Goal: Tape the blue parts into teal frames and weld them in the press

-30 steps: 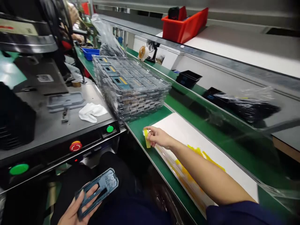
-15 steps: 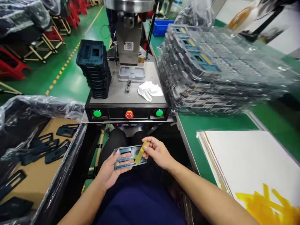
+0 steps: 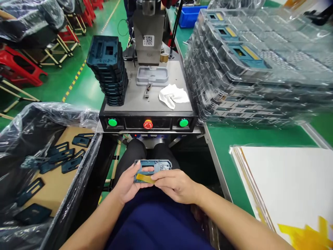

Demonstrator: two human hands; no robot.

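A dark blue plastic housing [image 3: 158, 164] with rectangular openings lies across my left hand [image 3: 127, 184], thumb over its near-left edge and fingers beneath. Through one opening some of those fingers show. My right hand [image 3: 175, 185] pinches one end of a yellow tape strip [image 3: 144, 178]. The strip runs level along the lower side of the housing, its free end pointing left; whether it is stuck down there I cannot tell. Both hands are above my lap, in front of the press.
A press [image 3: 149, 38] stands ahead, with green buttons [image 3: 183, 122] and a red stop button [image 3: 148, 124]. Stacked dark housings [image 3: 106, 69], a grey fixture [image 3: 152, 75] and a white cloth [image 3: 173, 96] occupy its table. Left is a plastic-lined bin [image 3: 59, 205]; right, clear trays [image 3: 244, 80] and yellow strips [image 3: 309, 236].
The yellow strip has swung from a steep slant across the housing's right part to lying along its lower side. My right hand has moved down with it. The camera view has shifted.
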